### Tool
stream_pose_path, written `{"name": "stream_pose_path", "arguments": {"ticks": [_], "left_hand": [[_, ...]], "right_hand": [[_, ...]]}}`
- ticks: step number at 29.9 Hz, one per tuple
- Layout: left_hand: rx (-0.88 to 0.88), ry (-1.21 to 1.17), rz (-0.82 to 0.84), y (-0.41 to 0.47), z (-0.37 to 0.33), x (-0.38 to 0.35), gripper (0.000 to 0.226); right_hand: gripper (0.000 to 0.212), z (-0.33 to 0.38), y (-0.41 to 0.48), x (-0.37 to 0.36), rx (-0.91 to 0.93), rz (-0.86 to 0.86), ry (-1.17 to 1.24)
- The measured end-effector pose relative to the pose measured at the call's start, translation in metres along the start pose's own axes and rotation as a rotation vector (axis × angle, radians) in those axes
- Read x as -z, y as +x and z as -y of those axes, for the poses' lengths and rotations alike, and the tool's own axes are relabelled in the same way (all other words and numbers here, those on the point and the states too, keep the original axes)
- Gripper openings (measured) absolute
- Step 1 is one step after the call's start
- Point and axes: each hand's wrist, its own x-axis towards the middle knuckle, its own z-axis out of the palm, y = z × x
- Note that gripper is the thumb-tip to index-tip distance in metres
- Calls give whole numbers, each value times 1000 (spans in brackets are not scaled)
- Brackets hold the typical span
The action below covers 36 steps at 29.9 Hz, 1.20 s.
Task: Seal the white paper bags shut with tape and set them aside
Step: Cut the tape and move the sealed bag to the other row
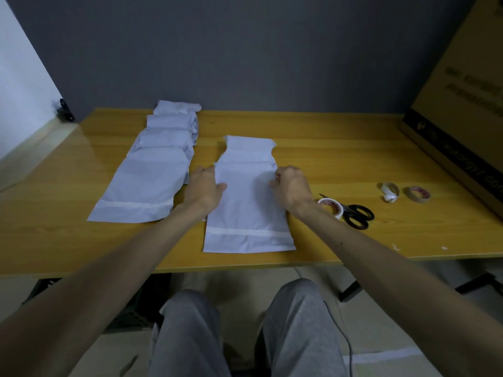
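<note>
Centre stack (pixel 249 148): white paper bags overlapped lengthwise at mid-table, running from 12 to 6 o'clock; contents hidden.
Top bag (pixel 247 210): nearest of that stack, a long flat rectangle, lightly creased, under both hands.
Pale band (pixel 247 233): smooth white strip straight across the top bag near its 6 o'clock end.
Left row (pixel 141 186): more white bags at 9 o'clock, just beside the centre stack, overlapped like shingles; far ones puffed, nearest one flat with a like strip; contents not visible.
Left hand (pixel 204 189): at the top bag's 9 o'clock edge, fingers stretched toward 12, thumb resting on the paper; cannot tell whether the fingers slip under the edge.
Right hand (pixel 292 186): at the 3 o'clock edge, fingers curled in, pinching the paper there.
Tape roll (pixel 330 208): white, red print inside the core, at 3 o'clock just behind the right wrist, touching the scissors.
Scissors (pixel 356 214): black loop handles, blades aimed toward 10 o'clock.
Small white roll (pixel 389 192) and brown roll (pixel 416 195): farther toward 3 o'clock, side by side, apart.
Table (pixel 340 159): glossy yellow-orange wood grain; white scraps (pixel 394 246) near the front edge at 4 o'clock.
Cardboard box (pixel 462 104): brown, black printed band, lettering blurred, at 2 o'clock.
Room: dark grey wall (pixel 245 50) at 12; white panel (pixel 19 77) at 10 with a black clamp (pixel 64 110); grey trousers (pixel 190 336) and pale floor at 6.
</note>
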Motion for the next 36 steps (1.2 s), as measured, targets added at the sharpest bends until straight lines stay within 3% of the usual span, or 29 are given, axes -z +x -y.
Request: {"name": "stream_pose_path", "arguments": {"ticks": [10,14,25,30,36], "left_hand": [[27,-197,-145,12,5,-10,4],[28,-300,-169,6,-1,-3,16],[161,-448,-144,-13,-2,50,4],[220,-622,-104,-17,9,98,19],[257,-622,-67,-12,30,163,20]], "right_hand": [[19,3,4,-11,-20,-53,3],[18,4,1,-7,-70,-63,42],[17,29,-10,20,38,-108,236],[19,64,-13,34,98,-126,299],[20,124,3,37,147,-113,294]]}}
